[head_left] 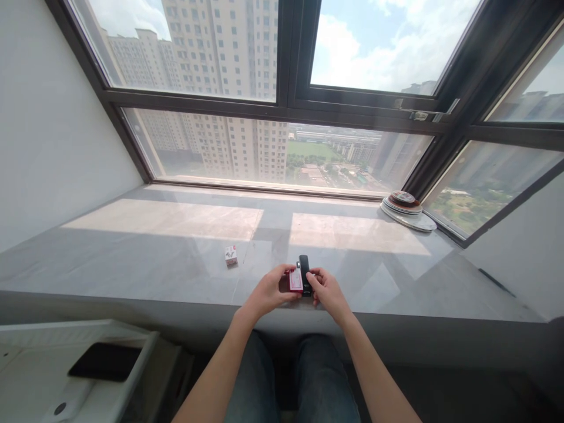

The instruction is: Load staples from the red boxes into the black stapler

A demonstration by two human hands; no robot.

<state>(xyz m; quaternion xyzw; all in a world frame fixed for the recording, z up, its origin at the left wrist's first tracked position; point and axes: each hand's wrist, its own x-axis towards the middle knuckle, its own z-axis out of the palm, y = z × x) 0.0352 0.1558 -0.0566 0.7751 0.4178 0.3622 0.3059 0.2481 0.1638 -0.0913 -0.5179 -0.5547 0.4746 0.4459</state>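
Note:
Near the front edge of the sill, my left hand (274, 288) grips a small red-and-white box (295, 281) by its left side, thumb and fingers on opposite ends. Against the right side of that box stands a black stapler (304, 271), lengthwise away from me. My right hand (324, 288) closes on the stapler, its thumb on the top and its fingers at the right side. The fingertips hide part of both things, and I cannot tell whether the stapler is inside the box or only beside it. A small white box (231, 255) with a dark picture sits apart, to the left.
The grey stone window sill (145, 264) spans the view beneath dark-framed windows. Stacked round plates or lids (408, 211) lie in the right corner. At lower left a black phone-like slab (104, 362) rests on a white surface (35, 346) below sill height.

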